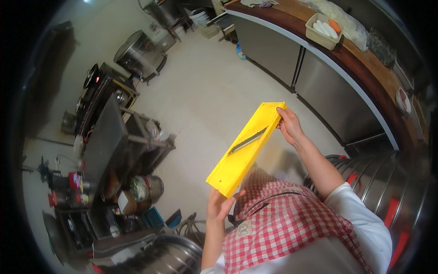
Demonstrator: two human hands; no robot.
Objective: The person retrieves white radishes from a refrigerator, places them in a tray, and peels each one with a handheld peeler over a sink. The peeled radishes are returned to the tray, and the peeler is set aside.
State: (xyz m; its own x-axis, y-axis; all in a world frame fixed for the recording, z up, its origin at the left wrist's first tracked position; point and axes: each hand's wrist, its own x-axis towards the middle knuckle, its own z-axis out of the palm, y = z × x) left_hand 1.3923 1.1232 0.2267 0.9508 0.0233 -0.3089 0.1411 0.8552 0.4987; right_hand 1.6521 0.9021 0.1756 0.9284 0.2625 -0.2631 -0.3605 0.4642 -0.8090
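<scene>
A yellow plastic mandoline slicer (239, 164) with a slanted toothed metal blade (247, 141) is held tilted in front of my red-and-white checked apron. My right hand (288, 124) grips its upper right end, thumb on the face and the other fingers mostly behind the edge. At the lower end, my left hand (222, 204) holds it from below, with fingers partly hidden behind the board. On the wooden counter at the upper right, a cream plastic tub (323, 40) holds several peeled white radish-like vegetables (325, 29) and an orange carrot (334, 26).
Steel cabinet doors (335, 82) run beneath the wooden counter (376, 65). A steel table (106, 126) and a stove stand at the left. A large metal drum (135, 53) is at the upper left; stacked round steelware (386, 181) is close on my right.
</scene>
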